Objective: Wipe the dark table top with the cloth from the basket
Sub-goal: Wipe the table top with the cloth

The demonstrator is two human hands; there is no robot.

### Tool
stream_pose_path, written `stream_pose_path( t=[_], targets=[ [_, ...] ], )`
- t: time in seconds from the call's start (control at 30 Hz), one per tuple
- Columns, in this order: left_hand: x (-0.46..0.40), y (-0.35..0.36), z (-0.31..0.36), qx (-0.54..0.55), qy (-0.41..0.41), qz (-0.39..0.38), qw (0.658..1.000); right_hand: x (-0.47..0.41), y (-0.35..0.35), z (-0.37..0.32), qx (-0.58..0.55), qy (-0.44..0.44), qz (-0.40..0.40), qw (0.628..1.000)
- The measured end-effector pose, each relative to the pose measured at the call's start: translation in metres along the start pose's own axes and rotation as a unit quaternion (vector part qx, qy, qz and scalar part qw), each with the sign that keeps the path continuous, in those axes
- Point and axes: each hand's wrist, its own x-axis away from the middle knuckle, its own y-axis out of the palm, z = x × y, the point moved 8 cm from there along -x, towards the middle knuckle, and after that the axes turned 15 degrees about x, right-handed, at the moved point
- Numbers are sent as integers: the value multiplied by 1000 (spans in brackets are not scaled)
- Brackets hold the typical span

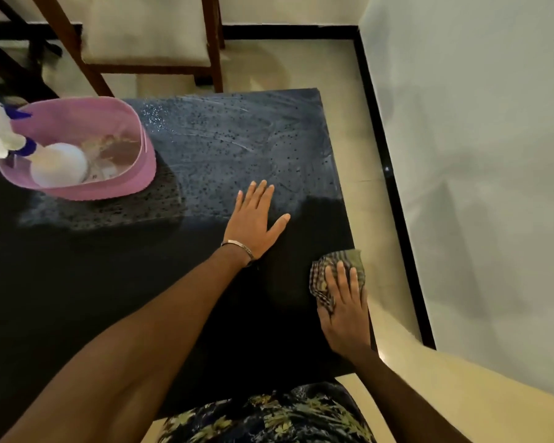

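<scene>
We see the checked cloth (333, 276) lying flat on the dark bench (141, 282) at its near right corner, just inside the right edge. The right hand (344, 310) presses it with straight fingers, a flat grip rather than a pinch. The left hand (255, 220) rests open and empty on the bench, further in and to the left. The far half appears streaked and speckled, perhaps with moisture; open room lies there and leftward, up to the pink basket (141, 161) at far left. The right hand is nearer the cloth.
</scene>
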Motion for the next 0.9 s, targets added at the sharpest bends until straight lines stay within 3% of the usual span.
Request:
stream_pose_path(
  t=[0.23, 0.63, 0.9],
  targets=[
    [-43, -11, -11, -6, 20, -1, 1000, -51, -13, -5, 6, 36, 4, 999],
    [-123, -52, -34, 55, -10, 81, 995, -271, -89, -31, 27, -18, 40, 999],
    [-152, -79, -56, 25, -21, 107, 994, -398, -132, -58, 27, -20, 62, 997]
  ],
)
